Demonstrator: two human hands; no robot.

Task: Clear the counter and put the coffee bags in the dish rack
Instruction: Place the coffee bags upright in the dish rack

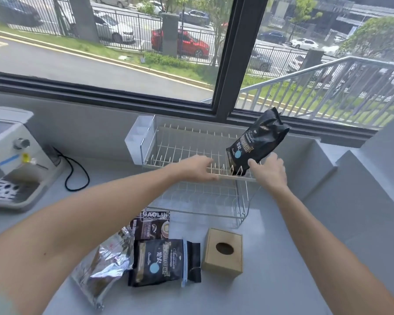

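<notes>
The right hand (270, 170) meets the lower edge of a black coffee bag (257, 139), thumb against its front; whether the fingers behind curl round it cannot be told. The bag stands tilted in the right end of the dish rack (180, 146), on the upper tier among the wire prongs, its top leaning toward the window (123, 53). The left hand (199, 168) lies on the rack's front rail, fingers loosely bent over it, apparently steadying the frame.

The bag leans with little support, so it would likely topple backward or slide between the prongs if let go too soon. The light wire rack may also shift on the smooth top if pushed.

On the grey counter (282, 280) near the person lie another black coffee bag (159, 262), a brown bag (150, 226) partly beneath it, and a silvery foil bag (107, 267), with a cardboard tissue box (223, 252) just beside them. A coffee machine (11, 160) stands at the left, its cable (77, 173) trailing.
</notes>
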